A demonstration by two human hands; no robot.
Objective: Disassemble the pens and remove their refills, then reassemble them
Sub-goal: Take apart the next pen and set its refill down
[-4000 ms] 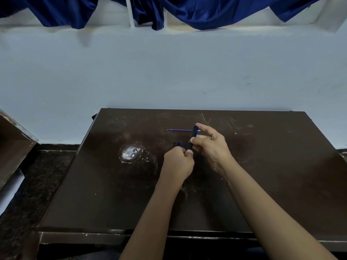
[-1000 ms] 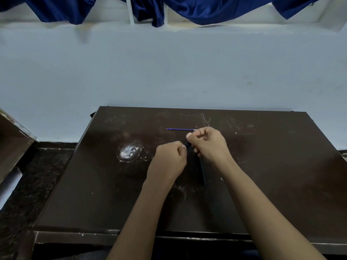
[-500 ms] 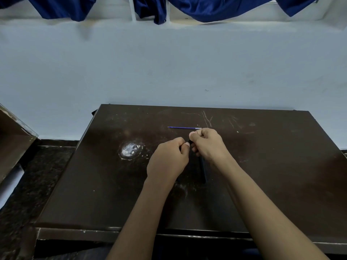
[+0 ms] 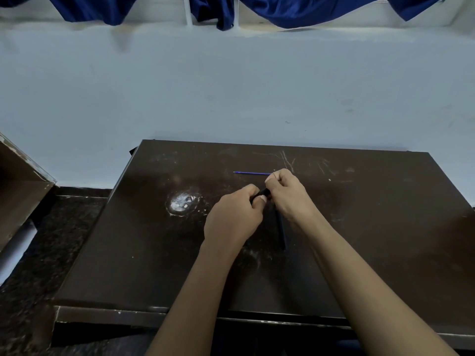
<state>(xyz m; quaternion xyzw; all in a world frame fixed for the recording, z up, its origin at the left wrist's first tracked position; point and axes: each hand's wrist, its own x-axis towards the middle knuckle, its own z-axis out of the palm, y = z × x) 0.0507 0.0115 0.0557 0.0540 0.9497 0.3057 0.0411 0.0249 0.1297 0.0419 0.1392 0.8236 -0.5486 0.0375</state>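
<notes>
Two hands, left hand (image 4: 234, 214) and right hand (image 4: 288, 194), pinch one dark pen piece (image 4: 262, 193) between curled fingers, likely to twist it apart. Blue refill (image 4: 253, 173) lies at 12 o'clock from them, apparently out of the way.

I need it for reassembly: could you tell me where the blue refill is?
In the head view, the refill lies far-centre on the table, just beyond the right hand.

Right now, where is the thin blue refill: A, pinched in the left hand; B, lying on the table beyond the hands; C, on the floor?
B: the blue refill lies flat on the table, beyond the left hand and right hand, which both pinch a dark pen piece.
</notes>
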